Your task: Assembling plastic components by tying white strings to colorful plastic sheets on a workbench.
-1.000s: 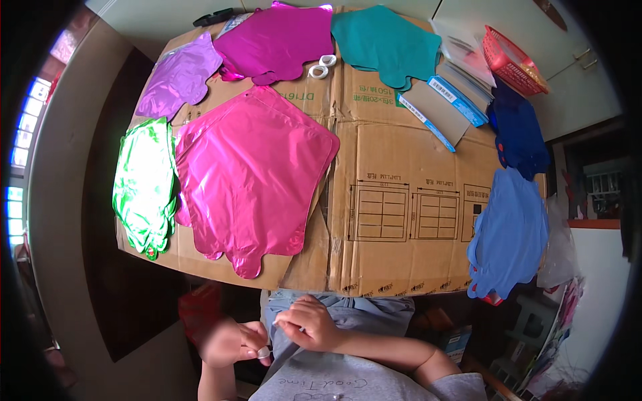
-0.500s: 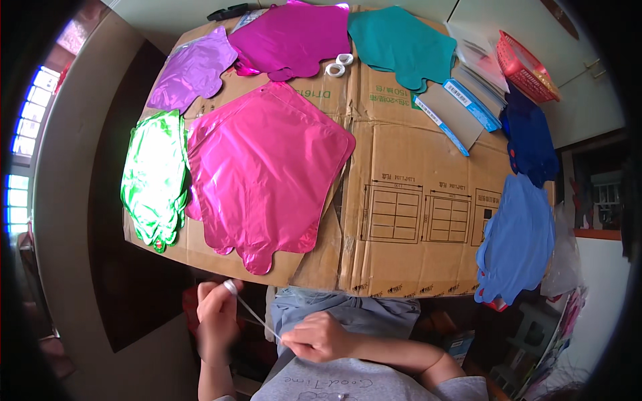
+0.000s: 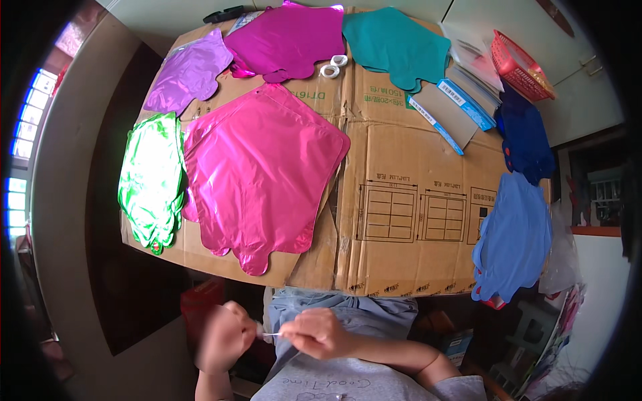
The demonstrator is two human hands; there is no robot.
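Observation:
In front of my lap, my left hand (image 3: 226, 337), smeared by motion, is closed around a small roll of white ribbon (image 3: 259, 329). A short strand runs from it to the pinched fingers of my right hand (image 3: 317, 333), which keeps hold of its end. Both hands are close together, just off the near edge of the cardboard sheet (image 3: 394, 264). Nearest to them on the sheet lies a stack of flat pink foil balloons (image 3: 264, 174), their rounded tabs toward me.
Around the sheet lie flat balloons in green (image 3: 152, 177), lilac (image 3: 190, 72), magenta (image 3: 287, 39), teal (image 3: 400, 48), navy (image 3: 527, 137) and light blue (image 3: 513, 237). Two white ribbon rolls (image 3: 330, 71) sit at the back. Blue-edged cards (image 3: 461, 107) and a red basket (image 3: 518, 63) are far right.
My left hand has moved down and nearer my right hand, and the ribbon between them is much shorter. My right hand has stayed almost in place.

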